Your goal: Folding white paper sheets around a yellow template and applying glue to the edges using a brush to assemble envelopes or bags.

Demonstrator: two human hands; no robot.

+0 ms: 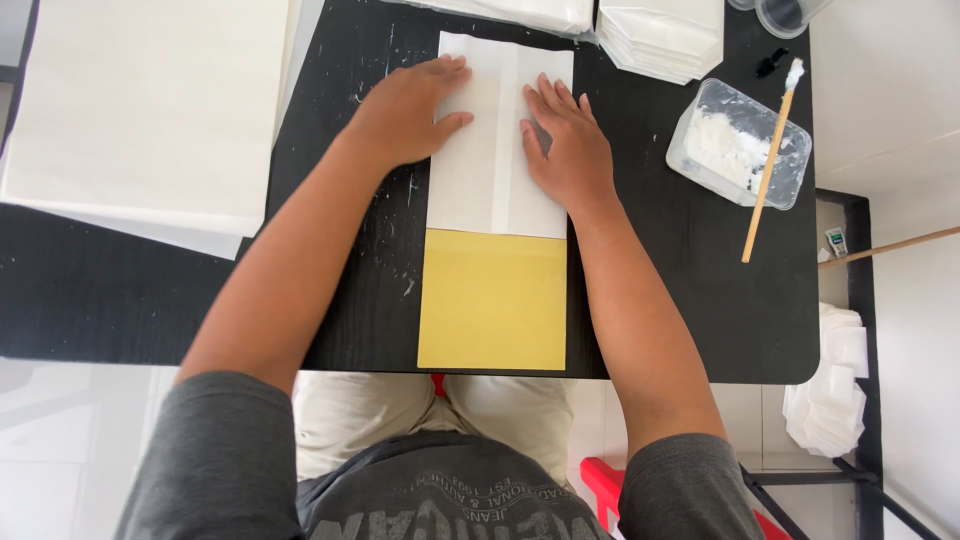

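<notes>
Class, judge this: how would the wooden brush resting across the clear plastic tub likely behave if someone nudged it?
The wooden brush looks thin and light, so it would probably shift easily. It rests tilted on the clear plastic tub's rim, so it may slide or tip off. Its round handle could roll on the black table.

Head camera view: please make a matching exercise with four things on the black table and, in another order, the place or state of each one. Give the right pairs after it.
Things:
1. folded white paper
2. yellow card
3. clear plastic tub
4. stack of large white sheets

Places or states:
A. at the table's left side, away from both hands
B. pressed flat under the left hand and the right hand
C. holds white paste, a wooden brush lying across it
D. sticks out below the paper, at the near edge of the table

Pairs: 1-B, 2-D, 3-C, 4-A
</notes>
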